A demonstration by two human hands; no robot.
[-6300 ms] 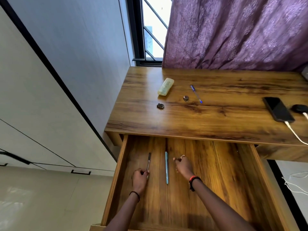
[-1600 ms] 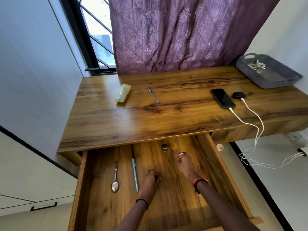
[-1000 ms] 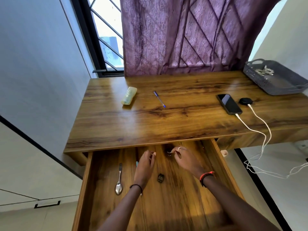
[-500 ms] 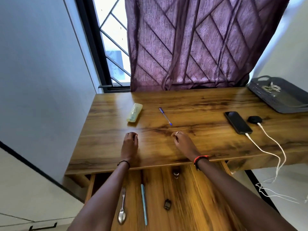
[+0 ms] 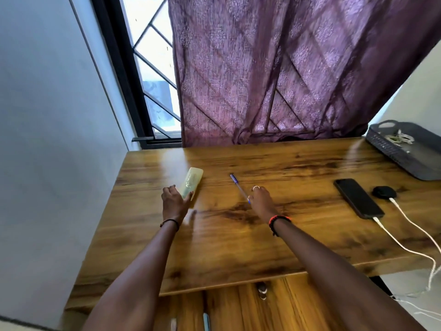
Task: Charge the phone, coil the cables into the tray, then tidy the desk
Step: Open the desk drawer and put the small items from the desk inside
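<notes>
now both hands reach over a glossy wood-grain worktop (image 5: pixel 238 235). left hand (image 5: pixel 173 203) loosely open, touching a pale oblong case (image 5: pixel 191 183). right hand (image 5: pixel 261 201) fingertips on a thin blue pen (image 5: pixel 238 187); grip unclear. flat black phone (image 5: pixel 358 197) lies right, white cable (image 5: pixel 405 244) plugged in.

Left hand (image 5: pixel 175 203) touches the pale green case (image 5: pixel 191 183); right hand (image 5: pixel 262 202) meets the blue pen (image 5: pixel 239 189).
</notes>
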